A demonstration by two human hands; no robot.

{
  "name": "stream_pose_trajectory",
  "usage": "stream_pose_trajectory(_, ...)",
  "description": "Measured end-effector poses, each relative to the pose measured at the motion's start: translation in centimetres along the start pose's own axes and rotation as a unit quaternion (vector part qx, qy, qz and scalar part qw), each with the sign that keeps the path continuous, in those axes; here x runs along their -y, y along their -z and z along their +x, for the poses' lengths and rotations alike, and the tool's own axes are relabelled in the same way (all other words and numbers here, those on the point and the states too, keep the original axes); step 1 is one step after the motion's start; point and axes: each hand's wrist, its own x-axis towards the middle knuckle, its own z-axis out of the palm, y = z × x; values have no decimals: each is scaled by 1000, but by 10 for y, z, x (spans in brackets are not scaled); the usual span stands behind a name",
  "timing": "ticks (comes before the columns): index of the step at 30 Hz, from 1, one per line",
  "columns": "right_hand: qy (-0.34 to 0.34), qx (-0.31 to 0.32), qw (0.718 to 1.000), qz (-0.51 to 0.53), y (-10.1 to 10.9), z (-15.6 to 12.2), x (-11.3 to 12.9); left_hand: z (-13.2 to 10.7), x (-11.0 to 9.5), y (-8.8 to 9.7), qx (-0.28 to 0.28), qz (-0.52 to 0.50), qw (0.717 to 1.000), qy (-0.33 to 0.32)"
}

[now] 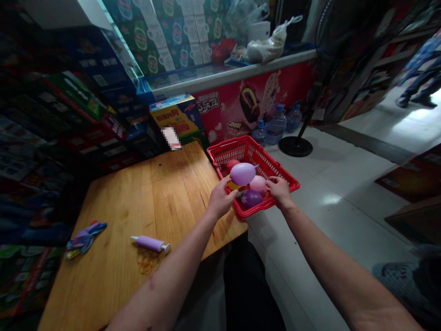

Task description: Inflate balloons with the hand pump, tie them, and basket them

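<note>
A lilac balloon (243, 174), blown up and with its tail pointing right, is over the red plastic basket (285, 177). My left hand (221, 198) is at the basket's near left rim, its thumb and fingers apart, with the fingertips close to the lilac balloon. On the other side, my right hand (279, 190) hangs over the right part of the basket, fingers loosely bent beside a pink balloon (257, 184); I see nothing held in it. Below lies a dark purple balloon (252, 199). A red balloon (233, 164) and a yellow balloon (234, 184) are partly hidden.
On the wooden table (138, 197) lie a purple balloon pump (149, 243), a tangle of rubber bands (147, 262) and a bunch of flat balloons (86, 238). Water jugs (275, 125) and a fan's round base (295, 145) stand beyond the basket. Stacked boxes (113, 101) line the left.
</note>
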Motion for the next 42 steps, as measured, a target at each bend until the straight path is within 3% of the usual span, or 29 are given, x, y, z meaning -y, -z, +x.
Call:
stream_pose_trajectory(9, 35, 37, 998, -22, -10, -72, 30, -101, -9, 43, -24, -4, 999, 36)
stream_pose_trajectory(17, 87, 166, 982, -37, -25, -204, 45, -224, 1, 107, -96, 8, 989, 109)
stream_pose_trajectory(21, 132, 244, 954, -112, -30, -273, 37, -296, 18, 150, -145, 20, 974, 174)
stream_pose_trajectory(24, 233, 264, 918, -180, -33, -308, 36, -357, 39, 190, -181, 82, 955, 221)
stream_pose_trajectory(28, 298, 266, 873, -279, -40, -327, 43, -444, 72, 236, -229, 177, 926, 244)
stream_pose_trajectory(32, 313, 261, 852, -328, -46, -335, 46, -517, 91, 256, -246, 273, 901, 229)
stream_pose_trajectory(36, 321, 256, 844, -346, -51, -341, 44, -545, 90, 258, -210, 340, 895, 201)
stream_pose_trajectory(42, 281, 280, 848, -352, -66, -338, 50, -534, 91, 259, -233, 330, 890, 212)
